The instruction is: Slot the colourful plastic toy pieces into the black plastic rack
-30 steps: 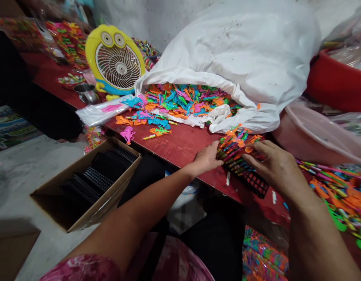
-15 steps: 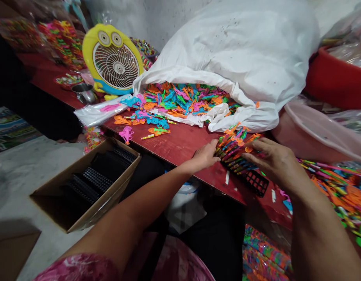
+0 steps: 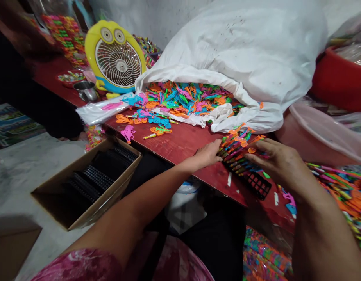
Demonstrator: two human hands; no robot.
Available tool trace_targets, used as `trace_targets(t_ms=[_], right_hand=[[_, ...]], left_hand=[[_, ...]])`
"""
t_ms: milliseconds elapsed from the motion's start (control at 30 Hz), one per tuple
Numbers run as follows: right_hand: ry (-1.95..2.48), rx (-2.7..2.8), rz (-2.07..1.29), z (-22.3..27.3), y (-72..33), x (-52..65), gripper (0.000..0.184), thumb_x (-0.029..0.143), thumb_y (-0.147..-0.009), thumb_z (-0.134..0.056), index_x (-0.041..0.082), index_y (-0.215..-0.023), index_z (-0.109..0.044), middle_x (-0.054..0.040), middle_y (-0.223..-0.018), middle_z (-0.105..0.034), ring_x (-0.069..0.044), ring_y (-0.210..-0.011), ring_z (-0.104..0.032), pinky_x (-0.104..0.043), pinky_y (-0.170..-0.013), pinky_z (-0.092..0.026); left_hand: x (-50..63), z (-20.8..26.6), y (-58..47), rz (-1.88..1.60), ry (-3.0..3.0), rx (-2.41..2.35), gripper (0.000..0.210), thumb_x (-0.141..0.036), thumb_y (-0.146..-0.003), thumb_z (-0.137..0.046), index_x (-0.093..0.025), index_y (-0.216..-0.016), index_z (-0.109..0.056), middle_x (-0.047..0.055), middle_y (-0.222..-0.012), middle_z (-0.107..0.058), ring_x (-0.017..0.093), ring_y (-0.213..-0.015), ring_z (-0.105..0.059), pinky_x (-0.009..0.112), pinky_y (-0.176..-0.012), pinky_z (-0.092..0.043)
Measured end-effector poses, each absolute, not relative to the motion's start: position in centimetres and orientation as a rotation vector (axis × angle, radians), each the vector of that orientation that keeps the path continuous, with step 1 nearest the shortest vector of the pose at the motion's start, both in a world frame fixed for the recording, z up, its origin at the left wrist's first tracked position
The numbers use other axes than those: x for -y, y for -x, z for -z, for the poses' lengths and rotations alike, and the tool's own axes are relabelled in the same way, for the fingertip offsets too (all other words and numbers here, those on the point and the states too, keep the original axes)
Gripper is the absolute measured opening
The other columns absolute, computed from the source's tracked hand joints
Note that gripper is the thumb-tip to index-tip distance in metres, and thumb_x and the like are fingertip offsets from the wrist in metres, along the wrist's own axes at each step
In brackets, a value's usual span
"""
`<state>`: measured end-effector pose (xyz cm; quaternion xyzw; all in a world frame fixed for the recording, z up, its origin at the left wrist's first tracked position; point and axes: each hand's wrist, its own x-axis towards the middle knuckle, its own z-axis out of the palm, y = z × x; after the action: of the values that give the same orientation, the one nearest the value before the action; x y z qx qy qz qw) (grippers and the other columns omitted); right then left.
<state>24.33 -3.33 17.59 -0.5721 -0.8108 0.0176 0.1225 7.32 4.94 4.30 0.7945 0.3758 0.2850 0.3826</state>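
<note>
A black plastic rack (image 3: 258,185) lies slantwise on the red table, filled for most of its length with a row of colourful plastic sticks (image 3: 233,154) topped by orange, pink and green shapes. My left hand (image 3: 208,153) is closed on the rack's far left end, thumb and fingers around the edge. At the other end of the row, my right hand (image 3: 276,158) curls its thumb and fingers about a plastic stick; the fingers partly hide it. Bare black grid shows at the rack's near right end.
A white sack (image 3: 242,50) spills colourful plastic pieces onto the red table (image 3: 180,142). A yellow fan (image 3: 121,64) and metal cup (image 3: 86,91) stand left. Below sits a cardboard box (image 3: 107,203) of black racks. Right are a pink basin (image 3: 318,136) and piled sticks (image 3: 347,191). Another person's dark-clothed leg (image 3: 31,93) is at left.
The view has shifted slightly. Both hands stay at the rack in nearly the same pose, and the row of sticks looks about the same.
</note>
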Motion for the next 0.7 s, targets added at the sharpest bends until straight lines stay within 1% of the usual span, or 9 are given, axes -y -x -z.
trace_targets(t_ms=[133,200,233,300,367,433,533,633,700], right_hand=[[1.638,2.300,0.053,-16.4,-24.3,3.7,0.026,0.040,-0.093,-0.052,0.017,-0.097,-0.063,-0.0087,-0.093,-0.060,-0.021,-0.080,-0.056,-0.031,-0.072,-0.041],[1.629,2.290,0.101,-15.8,-24.1,3.8,0.026,0.039,-0.095,-0.049,0.017,-0.100,-0.063,-0.0082,-0.090,-0.057,-0.021,-0.080,-0.054,-0.032,-0.073,-0.041],[1.627,2.288,0.126,-15.7,-24.0,3.9,0.027,0.039,-0.096,-0.048,0.017,-0.100,-0.062,-0.0079,-0.088,-0.056,-0.021,-0.079,-0.053,-0.032,-0.073,-0.040],[1.626,2.283,0.161,-15.4,-23.8,3.9,0.028,0.038,-0.097,-0.044,0.017,-0.098,-0.062,-0.0076,-0.086,-0.053,-0.022,-0.079,-0.051,-0.033,-0.072,-0.039],[1.609,2.275,0.189,-15.3,-23.7,3.8,0.028,0.039,-0.097,-0.041,0.018,-0.096,-0.060,-0.0072,-0.085,-0.053,-0.022,-0.079,-0.051,-0.033,-0.071,-0.039],[1.593,2.264,0.221,-15.1,-23.6,3.7,0.028,0.040,-0.097,-0.039,0.020,-0.093,-0.059,-0.0065,-0.084,-0.053,-0.022,-0.079,-0.051,-0.033,-0.071,-0.039],[1.594,2.243,0.258,-14.5,-23.7,3.7,0.026,0.040,-0.096,-0.042,0.020,-0.094,-0.058,-0.0065,-0.085,-0.054,-0.023,-0.081,-0.052,-0.034,-0.074,-0.040],[1.581,2.204,0.239,-14.0,-23.6,4.1,0.030,0.041,-0.096,-0.045,0.018,-0.110,-0.058,-0.0096,-0.094,-0.059,-0.025,-0.089,-0.054,-0.038,-0.080,-0.043],[1.531,2.153,0.196,-14.1,-23.3,4.6,0.038,0.041,-0.096,-0.046,0.017,-0.124,-0.054,-0.0125,-0.106,-0.061,-0.027,-0.099,-0.056,-0.041,-0.086,-0.045]], left_hand=[[-4.7,-4.0,-7.2,-0.847,-1.920,-0.974,0.065,-0.019,-0.073,-0.074,-0.023,-0.131,-0.045,0.006,-0.113,-0.064,0.024,-0.102,-0.063,0.039,-0.088,-0.051],[-3.9,-3.7,-7.0,-0.983,-1.831,-1.032,0.062,-0.017,-0.075,-0.072,-0.022,-0.131,-0.046,0.006,-0.112,-0.064,0.020,-0.096,-0.063,0.035,-0.085,-0.052],[-3.3,-3.5,-6.9,-1.054,-1.793,-1.073,0.055,-0.017,-0.077,-0.070,-0.021,-0.127,-0.050,0.005,-0.111,-0.064,0.018,-0.093,-0.063,0.033,-0.084,-0.052],[-2.1,-3.2,-6.8,-1.154,-1.765,-1.135,0.031,-0.020,-0.083,-0.065,-0.020,-0.113,-0.059,0.003,-0.106,-0.064,0.014,-0.084,-0.062,0.028,-0.080,-0.051],[-0.7,-3.1,-7.0,-1.166,-1.802,-1.126,0.014,-0.024,-0.088,-0.062,-0.022,-0.100,-0.066,0.001,-0.098,-0.064,0.012,-0.079,-0.060,0.025,-0.075,-0.050],[0.4,-3.2,-7.5,-1.139,-1.852,-1.087,0.013,-0.027,-0.089,-0.062,-0.024,-0.098,-0.070,-0.001,-0.093,-0.064,0.011,-0.078,-0.061,0.023,-0.073,-0.049],[1.4,-3.6,-8.2,-1.114,-1.889,-1.109,0.018,-0.029,-0.089,-0.062,-0.025,-0.105,-0.070,-0.001,-0.093,-0.066,0.013,-0.083,-0.063,0.023,-0.076,-0.051],[1.6,-4.0,-8.3,-1.047,-1.934,-1.173,0.021,-0.029,-0.090,-0.059,-0.028,-0.107,-0.071,0.000,-0.096,-0.068,0.015,-0.086,-0.064,0.025,-0.079,-0.052],[1.4,-4.0,-8.3,-1.006,-1.955,-1.184,0.022,-0.027,-0.090,-0.058,-0.029,-0.108,-0.071,0.000,-0.099,-0.069,0.016,-0.088,-0.065,0.026,-0.081,-0.053]])
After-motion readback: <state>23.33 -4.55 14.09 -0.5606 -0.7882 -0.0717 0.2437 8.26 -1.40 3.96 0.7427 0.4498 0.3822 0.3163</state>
